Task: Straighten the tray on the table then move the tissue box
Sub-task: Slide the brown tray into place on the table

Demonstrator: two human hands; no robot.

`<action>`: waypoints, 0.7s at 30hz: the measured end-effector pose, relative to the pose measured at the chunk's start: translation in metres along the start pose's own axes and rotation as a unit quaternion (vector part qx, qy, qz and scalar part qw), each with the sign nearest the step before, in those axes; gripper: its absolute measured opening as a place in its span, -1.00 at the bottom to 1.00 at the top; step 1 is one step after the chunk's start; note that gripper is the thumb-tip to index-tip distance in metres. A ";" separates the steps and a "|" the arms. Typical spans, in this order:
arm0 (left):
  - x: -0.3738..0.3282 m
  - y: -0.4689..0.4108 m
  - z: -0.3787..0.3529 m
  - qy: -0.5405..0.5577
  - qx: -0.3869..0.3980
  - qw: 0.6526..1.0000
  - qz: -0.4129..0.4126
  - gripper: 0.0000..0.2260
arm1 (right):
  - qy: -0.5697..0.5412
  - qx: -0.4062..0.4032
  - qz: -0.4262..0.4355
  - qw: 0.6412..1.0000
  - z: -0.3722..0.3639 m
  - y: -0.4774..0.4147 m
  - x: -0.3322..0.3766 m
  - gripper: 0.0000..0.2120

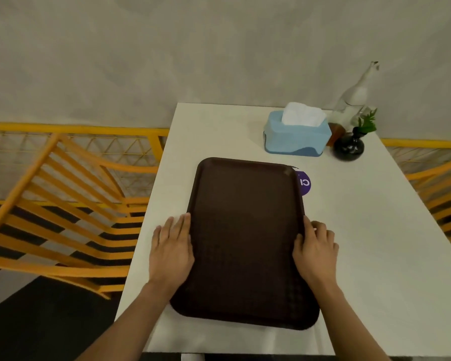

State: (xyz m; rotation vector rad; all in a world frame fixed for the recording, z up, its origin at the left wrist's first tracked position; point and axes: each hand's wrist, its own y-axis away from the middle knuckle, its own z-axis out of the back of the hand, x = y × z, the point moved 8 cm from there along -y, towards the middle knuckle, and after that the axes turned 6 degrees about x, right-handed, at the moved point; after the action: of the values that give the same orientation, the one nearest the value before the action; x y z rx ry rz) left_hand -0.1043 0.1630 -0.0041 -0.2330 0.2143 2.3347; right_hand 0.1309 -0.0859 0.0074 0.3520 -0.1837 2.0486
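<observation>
A dark brown rectangular tray (245, 230) lies flat on the white table (362, 243), its long side running away from me. My left hand (171, 250) rests flat against the tray's left edge, fingers together. My right hand (315, 247) presses on the tray's right edge, with the thumb over the rim. A light blue tissue box (296, 138) with white tissue sticking out stands beyond the tray, at the far right of the table, apart from both hands.
A purple round sticker (304, 183) peeks out by the tray's far right corner. A dark round vase (349, 147) with a green sprig, a clear glass bottle (354, 100) and a small amber object (335, 135) stand right of the tissue box. Orange slatted chairs (71, 204) flank the table.
</observation>
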 end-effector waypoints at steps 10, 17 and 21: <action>0.028 -0.007 0.004 0.033 -0.004 0.999 0.040 -0.51 | 0.000 0.030 0.061 0.998 -0.014 -0.025 0.034 -0.52; 0.066 -0.024 0.015 0.046 -0.005 0.996 0.074 -0.50 | 0.019 0.094 0.083 0.992 -0.041 -0.044 0.074 -0.44; 0.079 -0.028 0.017 0.070 -0.005 0.995 0.074 -0.50 | 0.015 0.100 0.075 0.992 -0.048 -0.042 0.084 -0.42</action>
State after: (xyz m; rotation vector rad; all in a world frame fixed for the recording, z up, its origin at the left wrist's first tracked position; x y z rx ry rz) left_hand -0.1406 0.2408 -0.0085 -0.3993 0.2986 2.4674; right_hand 0.1212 0.0173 -0.0113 0.4413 0.0147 2.2270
